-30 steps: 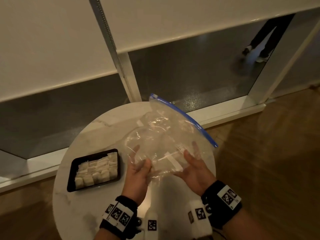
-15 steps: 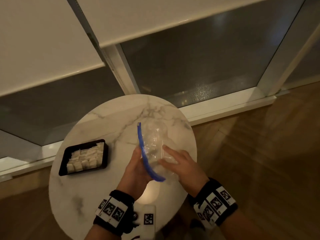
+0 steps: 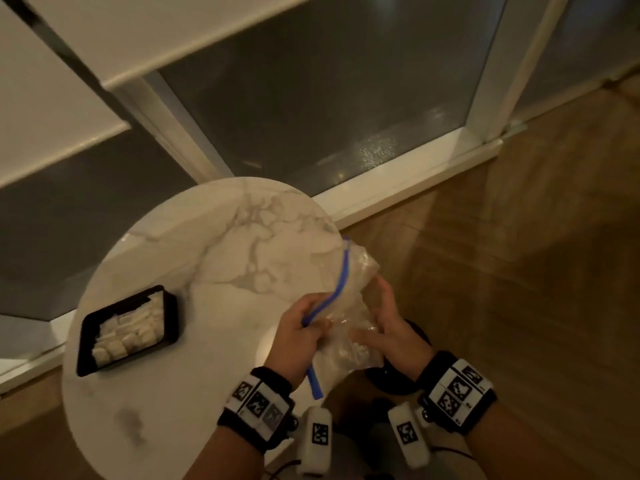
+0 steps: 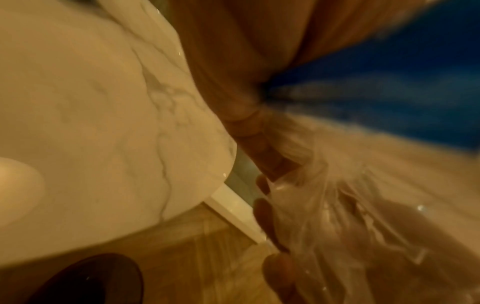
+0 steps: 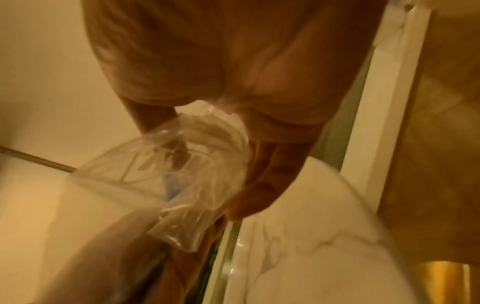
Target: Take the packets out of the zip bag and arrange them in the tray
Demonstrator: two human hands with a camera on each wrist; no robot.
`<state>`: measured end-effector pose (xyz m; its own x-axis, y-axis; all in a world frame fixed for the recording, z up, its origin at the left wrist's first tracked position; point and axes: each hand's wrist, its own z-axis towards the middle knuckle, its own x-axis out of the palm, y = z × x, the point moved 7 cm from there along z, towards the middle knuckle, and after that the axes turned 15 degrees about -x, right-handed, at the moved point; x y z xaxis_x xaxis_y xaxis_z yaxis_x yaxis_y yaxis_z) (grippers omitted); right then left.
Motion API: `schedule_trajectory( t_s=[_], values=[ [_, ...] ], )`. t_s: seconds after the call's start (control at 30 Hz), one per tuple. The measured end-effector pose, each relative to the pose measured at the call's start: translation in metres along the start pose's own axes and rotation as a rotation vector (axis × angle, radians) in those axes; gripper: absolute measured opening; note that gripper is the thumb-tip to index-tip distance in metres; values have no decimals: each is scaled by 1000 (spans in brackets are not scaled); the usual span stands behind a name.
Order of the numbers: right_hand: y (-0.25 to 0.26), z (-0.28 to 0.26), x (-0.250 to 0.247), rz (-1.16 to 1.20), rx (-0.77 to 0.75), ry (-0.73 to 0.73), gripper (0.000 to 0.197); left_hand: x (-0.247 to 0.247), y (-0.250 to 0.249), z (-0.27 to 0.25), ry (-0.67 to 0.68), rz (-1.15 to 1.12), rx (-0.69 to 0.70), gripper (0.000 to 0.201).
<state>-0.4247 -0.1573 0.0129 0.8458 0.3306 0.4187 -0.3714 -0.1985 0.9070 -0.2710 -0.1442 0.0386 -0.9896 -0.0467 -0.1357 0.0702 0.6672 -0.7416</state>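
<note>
In the lower middle of the frame my left hand pinches the zip bag at its blue strip, while my right hand closes its fingers around the crumpled clear plastic from the other side. The bag hangs over the right edge of the marble table. At the left, the black tray holds the white packets; I can read no writing on them.
</note>
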Motion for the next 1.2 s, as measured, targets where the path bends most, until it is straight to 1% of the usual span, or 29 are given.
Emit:
schedule_trajectory(
  t_s=[0.07,0.1,0.13,0.23,0.3,0.37,0.4,0.43,0.5,0.53,0.57,0.63,0.73,0.77,0.8,0.87,0.9,0.93,1.0,1.03,1.1,1.17,1.2],
  values=[
    [-12,-17,-34,-8,43,-130,121,29,18,18,19,68,-49,42],
    [-16,-27,-50,17,54,-195,124,42,25,25,21,96,-62,42],
    [-20,-37,-66,44,59,-251,121,57,34,33,33,124,-76,44],
    [-41,-69,-102,65,118,-306,93,95,71,55,90,225,-150,49],
    [-67,-88,-122,17,190,-371,66,115,110,78,124,319,-226,40],
    [-107,-100,-154,-167,273,-509,32,132,154,105,144,395,-324,31],
    [-131,-104,-174,-278,346,-588,21,136,173,118,124,401,-374,31],
    [-168,-109,-195,-374,442,-635,16,140,197,133,97,381,-435,35],
    [-240,-112,-228,-473,569,-670,24,147,243,159,32,292,-557,37],
    [-279,-110,-245,-520,601,-666,28,150,266,171,9,255,-611,35],
    [-308,-104,-255,-574,628,-655,29,152,285,181,-10,234,-646,33],
    [-360,-82,-275,-748,642,-612,29,154,322,204,-42,261,-669,30],
    [-420,-50,-305,-938,646,-571,16,148,362,236,-126,337,-662,24],
    [-440,-43,-314,-959,675,-550,21,146,371,246,-147,364,-654,24],
    [-462,-38,-321,-944,732,-497,35,145,379,256,-152,385,-639,24],
    [-493,-35,-325,-912,864,-320,72,145,388,271,-138,423,-617,26],
    [-496,-32,-322,-902,872,-268,83,144,390,274,-130,430,-607,27],
    [-496,-31,-321,-873,848,-261,89,144,391,276,-126,422,-601,27],
    [-484,-32,-317,-793,733,-316,89,147,385,270,-110,405,-590,26],
    [-475,-35,-315,-727,708,-351,83,152,380,265,-82,392,-588,25],
    [-455,-47,-313,-659,721,-386,66,163,369,250,0,366,-598,21],
    [-418,-54,-309,-635,696,-441,49,176,345,230,82,336,-581,17],
    [-396,-56,-310,-646,660,-493,41,180,329,222,95,331,-555,15]
  ],
)
